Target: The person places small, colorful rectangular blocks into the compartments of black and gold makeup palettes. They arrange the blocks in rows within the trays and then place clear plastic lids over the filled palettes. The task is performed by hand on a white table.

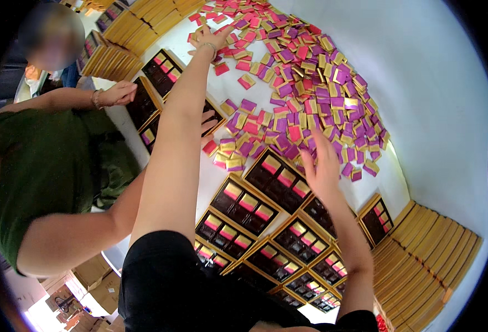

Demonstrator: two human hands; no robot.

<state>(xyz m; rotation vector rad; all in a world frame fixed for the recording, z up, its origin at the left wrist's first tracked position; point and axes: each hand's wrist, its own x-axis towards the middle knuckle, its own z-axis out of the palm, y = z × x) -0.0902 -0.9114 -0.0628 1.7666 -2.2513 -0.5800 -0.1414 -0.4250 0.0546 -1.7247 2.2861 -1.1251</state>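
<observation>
My left arm stretches far across the white table to a heap of small wrapped pieces, pink-and-gold and purple-and-gold. My left hand (211, 40), a bracelet at its wrist, is over the far left of the heap with fingers spread among pink-and-gold pieces (246, 82). My right hand (325, 172) is over the near edge of the heap, beside purple-and-gold pieces (322, 99). Its thumb and fingers are apart, and I see nothing held in it. Just below it lies a dark tray (274, 185) with gold edges and a row of pink-and-gold pieces.
More partly filled trays (244, 207) cover the near table. Gold-edged trays stand stacked at the right (429, 260) and far left (144, 22). A co-worker in green (56, 177) stands at my left, one hand (119, 93) by other trays, another hand (208, 126) beyond my left arm.
</observation>
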